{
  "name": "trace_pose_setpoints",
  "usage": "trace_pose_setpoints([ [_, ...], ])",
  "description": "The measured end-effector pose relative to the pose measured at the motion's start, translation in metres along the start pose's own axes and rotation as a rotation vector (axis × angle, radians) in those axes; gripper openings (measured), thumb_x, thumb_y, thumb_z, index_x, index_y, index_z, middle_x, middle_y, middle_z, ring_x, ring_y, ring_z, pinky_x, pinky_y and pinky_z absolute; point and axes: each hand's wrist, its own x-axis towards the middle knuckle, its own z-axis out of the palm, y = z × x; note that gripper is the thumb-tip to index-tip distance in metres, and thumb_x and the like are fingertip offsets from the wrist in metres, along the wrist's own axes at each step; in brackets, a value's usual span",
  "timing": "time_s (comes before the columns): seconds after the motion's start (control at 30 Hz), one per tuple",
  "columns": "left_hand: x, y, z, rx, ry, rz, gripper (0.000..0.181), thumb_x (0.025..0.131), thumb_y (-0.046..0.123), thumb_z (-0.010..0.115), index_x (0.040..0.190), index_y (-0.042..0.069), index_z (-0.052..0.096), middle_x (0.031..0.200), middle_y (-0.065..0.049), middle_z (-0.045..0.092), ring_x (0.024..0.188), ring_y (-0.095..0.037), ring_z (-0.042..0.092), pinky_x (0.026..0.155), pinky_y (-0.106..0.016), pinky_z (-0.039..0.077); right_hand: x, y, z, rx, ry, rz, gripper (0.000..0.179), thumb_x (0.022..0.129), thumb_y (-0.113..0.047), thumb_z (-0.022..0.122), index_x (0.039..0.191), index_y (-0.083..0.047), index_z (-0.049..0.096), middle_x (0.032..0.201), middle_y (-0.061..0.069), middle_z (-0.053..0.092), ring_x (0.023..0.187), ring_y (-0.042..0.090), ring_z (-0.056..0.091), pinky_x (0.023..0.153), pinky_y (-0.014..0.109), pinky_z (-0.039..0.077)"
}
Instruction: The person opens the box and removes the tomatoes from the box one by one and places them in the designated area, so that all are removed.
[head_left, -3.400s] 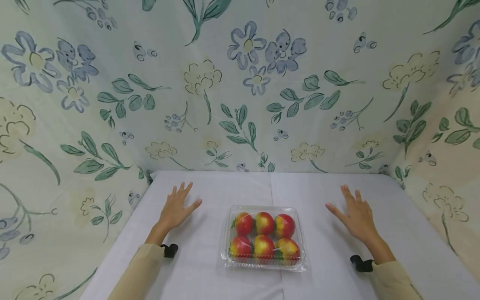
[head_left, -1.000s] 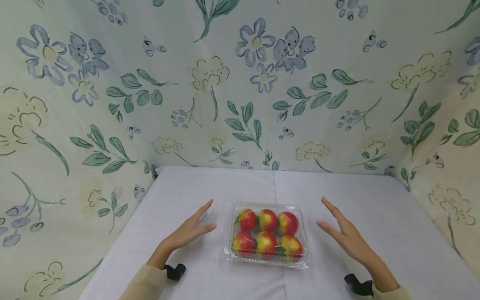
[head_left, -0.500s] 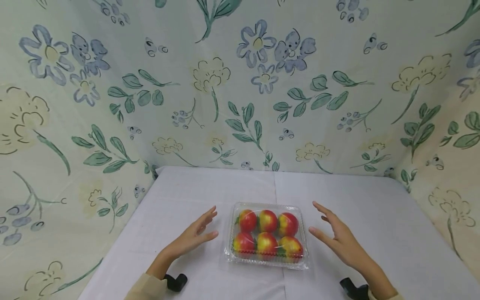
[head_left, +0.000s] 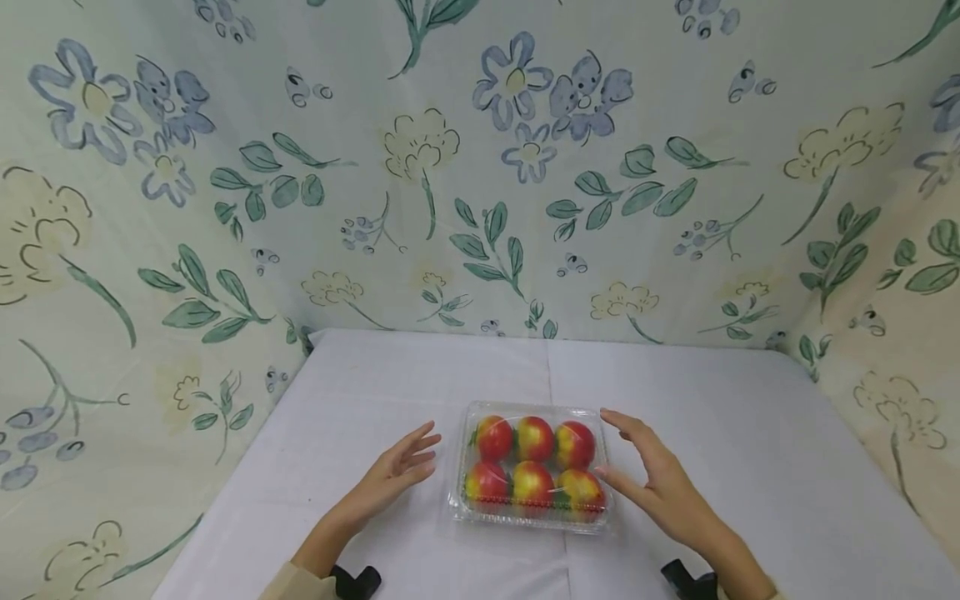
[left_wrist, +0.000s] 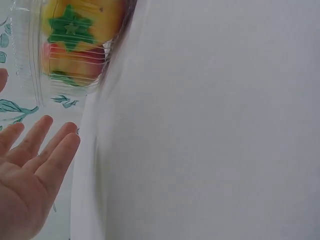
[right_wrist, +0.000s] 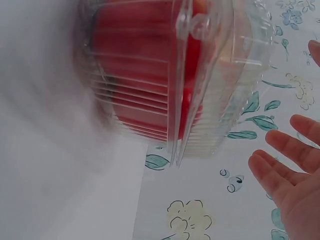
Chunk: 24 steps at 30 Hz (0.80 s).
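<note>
A clear plastic clamshell box (head_left: 534,526) lies on the white cloth, its lid down over several red-and-yellow fruits (head_left: 533,483) with green leafy caps. Left of it my left hand (head_left: 386,479) hovers with fingers loosely extended, a small gap from the side wall. On the opposite side my right hand (head_left: 667,483) reaches in, thumb and fingertips overlapping the box's right edge in the head view. The left wrist view has the box corner (left_wrist: 75,55) above my spread fingers. In the right wrist view, the ribbed box wall (right_wrist: 145,100) stands beside my relaxed fingers (right_wrist: 280,170).
The white cloth (head_left: 420,367) covers the table. A floral curtain (head_left: 480,167) hangs behind it and along both sides. Black wrist cameras sit on the left wrist (head_left: 357,582) and the right wrist (head_left: 686,579).
Both hands have come inward from wide apart toward the box's sides, fingers less spread. The right hand has moved left up to the box's edge. The box stays in place on the cloth.
</note>
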Motion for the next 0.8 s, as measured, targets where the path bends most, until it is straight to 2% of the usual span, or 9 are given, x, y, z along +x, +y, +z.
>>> trace_pose_setpoints([
  [0.1, -0.001, 0.002, 0.004, -0.033, -0.006, -0.005, 0.063, 0.102, 0.014, 0.058, 0.157, 0.008, 0.028, 0.151, -0.019, 0.042, 0.136, -0.040, 0.043, 0.110, -0.050, 0.040, 0.000, -0.005, 0.002, -0.062, -0.001, -0.041, 0.080, 0.086, -0.023, 0.080, 0.153, -0.024, 0.036, 0.150, 0.002, 0.043, 0.134, 0.027, 0.042, 0.101, 0.060, 0.044],
  [0.2, -0.002, 0.003, 0.008, -0.053, -0.001, -0.013, 0.061, 0.102, 0.014, 0.058, 0.156, 0.006, 0.031, 0.150, -0.019, 0.044, 0.135, -0.038, 0.045, 0.111, -0.047, 0.039, -0.001, -0.009, 0.005, -0.125, -0.001, -0.092, 0.081, 0.085, -0.026, 0.081, 0.153, -0.022, 0.037, 0.150, 0.000, 0.043, 0.136, 0.023, 0.040, 0.112, 0.039, 0.039],
  [0.33, -0.005, 0.005, 0.013, -0.076, 0.020, -0.043, 0.061, 0.101, 0.022, 0.060, 0.155, 0.007, 0.034, 0.148, -0.017, 0.047, 0.134, -0.035, 0.047, 0.110, -0.041, 0.041, -0.001, -0.015, 0.009, -0.138, -0.027, -0.150, 0.079, 0.086, -0.027, 0.081, 0.152, -0.019, 0.039, 0.150, 0.002, 0.042, 0.138, 0.021, 0.038, 0.114, 0.015, 0.022],
  [0.53, -0.011, 0.003, 0.019, -0.174, 0.047, -0.066, 0.061, 0.100, 0.020, 0.062, 0.153, 0.002, 0.037, 0.146, -0.021, 0.049, 0.128, -0.033, 0.053, 0.100, -0.028, 0.049, -0.003, -0.025, 0.021, -0.176, -0.044, -0.212, 0.076, 0.085, -0.035, 0.081, 0.149, -0.016, 0.043, 0.148, 0.004, 0.045, 0.137, 0.020, 0.040, 0.114, 0.016, 0.021],
  [0.8, -0.017, 0.008, 0.028, -0.309, 0.071, -0.114, 0.060, 0.099, 0.017, 0.063, 0.150, -0.002, 0.038, 0.143, -0.023, 0.050, 0.123, -0.030, 0.057, 0.101, -0.037, 0.051, -0.007, -0.031, 0.039, -0.207, 0.004, -0.349, 0.070, 0.083, -0.033, 0.082, 0.142, -0.008, 0.052, 0.143, 0.007, 0.051, 0.132, 0.026, 0.046, 0.118, 0.020, 0.020],
])
